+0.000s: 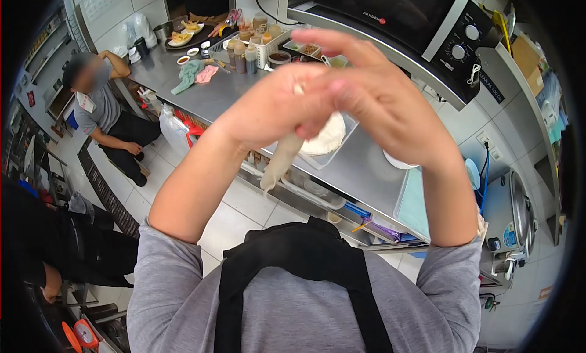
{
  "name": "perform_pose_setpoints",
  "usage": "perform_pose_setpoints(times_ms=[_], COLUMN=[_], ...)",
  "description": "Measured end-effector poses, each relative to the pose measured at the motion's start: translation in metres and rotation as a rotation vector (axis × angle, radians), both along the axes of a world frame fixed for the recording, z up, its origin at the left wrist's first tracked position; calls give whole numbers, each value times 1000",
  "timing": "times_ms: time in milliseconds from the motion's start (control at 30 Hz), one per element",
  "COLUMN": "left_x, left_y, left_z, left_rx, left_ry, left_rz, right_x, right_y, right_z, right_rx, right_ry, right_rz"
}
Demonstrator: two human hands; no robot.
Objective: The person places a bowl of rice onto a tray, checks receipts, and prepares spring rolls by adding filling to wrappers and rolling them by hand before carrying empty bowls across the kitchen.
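Note:
My left hand [278,103] is raised in front of my chest, its fingers closed around a pale, limp strip of dough [282,161] that hangs below it. A small white bit shows at the top of that fist. Over and beside it is my right hand [378,97], fingers stretched out and slightly blurred, its thumb close to the left hand; whether they touch I cannot tell. Beneath the hands, a clear tray [317,164] on the steel counter holds a white mound [326,136], partly hidden by the hands.
On the steel counter [165,69] are sauce bottles [251,59], a green cloth [188,76], a pink cloth [206,75] and plates of food [181,38]. A microwave [390,23] is at upper right. A seated person [104,103] is at left; other people stand nearby.

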State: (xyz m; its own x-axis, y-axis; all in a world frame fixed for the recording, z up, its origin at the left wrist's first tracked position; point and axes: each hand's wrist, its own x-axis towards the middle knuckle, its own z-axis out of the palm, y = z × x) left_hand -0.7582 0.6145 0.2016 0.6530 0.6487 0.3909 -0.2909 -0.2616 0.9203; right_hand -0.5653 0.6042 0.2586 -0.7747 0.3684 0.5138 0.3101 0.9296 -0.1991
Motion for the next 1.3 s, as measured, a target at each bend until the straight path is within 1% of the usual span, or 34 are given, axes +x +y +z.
perform_pose_setpoints(times_ms=[33, 100, 167, 233, 267, 300, 333, 367, 400, 433, 467, 500, 533, 567, 600, 633, 700, 733, 767, 833, 867, 933, 1067, 1100, 1133, 1167, 1200, 1233, 1300], left_x=[0, 0, -6, -2, -2, 1, 6, 8, 1, 0, -1, -2, -11, -8, -4, 2, 16, 18, 20, 22, 23, 24, 29, 30, 30, 29, 29, 28, 25], left_y=[3, 10, 13, 8, 14, 16, 18, 19, 13, 17, 26, 32, 23, 6, -9, -16, -21, -18, -13, -9, -8, -6, -2, -2, -2, -2, -3, -5, -11], left_z=[4, 10, 17, 25, 22, 21, 21, 22, 30, 26, 15, 5, -7, -21, -34, -45, -64, -67, -68, -69, -69, -70, -79, -81, -82, -82, -83, -86, -92], left_rx=[11, -88, -97, -284, -208, -207, -6, 196, 309, 315, 643, 967, 926, 848, 769, 771, 581, 576, 576, 575, 543, 514, 379, 321, 320, 249, 179, 178, -3], left_ry=[4, -289, -294, -328, -288, -287, -190, -94, 72, 71, 29, -15, -3, 110, 221, 222, 251, 249, 201, 150, 147, 146, 109, 103, 104, 117, 130, 131, 203], left_rz=[-3, 148, 151, 150, 91, 87, 157, 226, 326, 326, 638, 953, 982, 941, 896, 894, 854, 853, 873, 900, 889, 878, 813, 806, 802, 762, 721, 716, 586], right_x=[-2, -12, -14, -29, -32, -34, -36, -39, -44, -47, -47, -48, -48, -48, -42, -40, -39, -37, -36, -36, -38, -40, -34, -32, -30, -28, -26, -23, -11], right_y=[2, 3, 8, 17, 21, 25, 27, 25, 22, 18, 13, 11, 10, 11, 15, 18, 23, 26, 27, 31, 34, 40, 49, 52, 54, 54, 53, 54, 59], right_z=[-10, -40, -75, -116, -120, -122, -122, -122, -122, -121, -116, -113, -111, -109, -111, -111, -111, -111, -112, -115, -118, -123, -129, -130, -130, -129, -125, -123, -117], right_rx=[11, -747, -718, -827, -824, -1009, -1189, -1185, -1242, -1296, -1259, -1260, -1247, -1224, -1222, -1222, -1020, -958, -960, -706, -708, -502, -561, -628, -695, -694, -746, -797, -773], right_ry=[4, 835, 579, 615, 617, 555, 484, 484, 613, 741, 816, 810, 969, 1129, 1158, 1160, 1188, 1165, 1161, 1056, 1053, 1086, 1117, 1153, 1189, 1192, 1255, 1319, 1347], right_rz=[-3, 100, 17, 154, 153, 303, 454, 452, 409, 366, 257, 259, 169, 77, 150, 151, 48, -1, -5, -90, -87, -135, -135, -112, -89, -92, -79, -66, -80])
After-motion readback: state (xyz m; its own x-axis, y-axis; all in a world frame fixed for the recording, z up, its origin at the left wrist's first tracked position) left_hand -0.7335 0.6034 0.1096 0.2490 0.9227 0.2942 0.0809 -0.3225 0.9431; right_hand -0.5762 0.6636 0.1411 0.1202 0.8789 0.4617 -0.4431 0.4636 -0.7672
